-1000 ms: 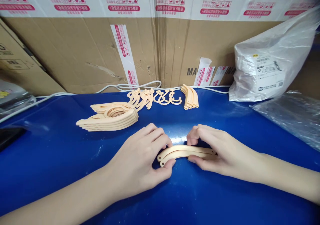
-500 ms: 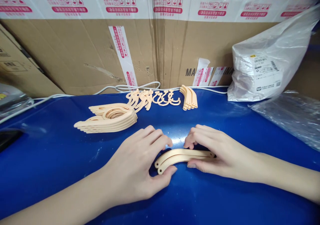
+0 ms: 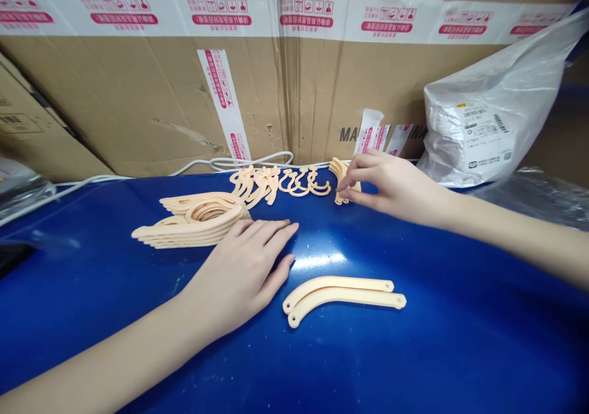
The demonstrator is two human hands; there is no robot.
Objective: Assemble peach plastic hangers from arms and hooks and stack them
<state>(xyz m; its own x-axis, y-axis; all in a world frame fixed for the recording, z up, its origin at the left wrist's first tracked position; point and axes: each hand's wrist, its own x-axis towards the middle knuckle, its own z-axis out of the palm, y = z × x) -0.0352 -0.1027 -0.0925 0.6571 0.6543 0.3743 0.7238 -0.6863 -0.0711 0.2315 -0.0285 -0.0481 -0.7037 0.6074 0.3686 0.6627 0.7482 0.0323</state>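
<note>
Two curved peach plastic strips (image 3: 343,293) lie side by side on the blue tabletop (image 3: 414,352), free of both hands. My left hand (image 3: 239,270) rests flat and open on the table, fingers stretched toward a stack of peach hanger-shaped pieces (image 3: 193,221). My right hand (image 3: 391,187) has reached to the back of the table, and its fingers pinch a small stack of curved peach strips (image 3: 343,175) standing on edge there. A row of small peach hooks (image 3: 280,184) lies between that stack and the hanger pieces.
Large taped cardboard boxes (image 3: 184,89) wall off the back. A white cable (image 3: 230,162) runs along their base. A plastic bag with a labelled packet (image 3: 488,126) sits back right, clear plastic film (image 3: 543,199) beside it. A dark object (image 3: 13,254) lies at far left.
Both hands let go of the two curved strips, which stay on the table. My right hand moved back to the far strip stack; my left hand slid left and flattened.
</note>
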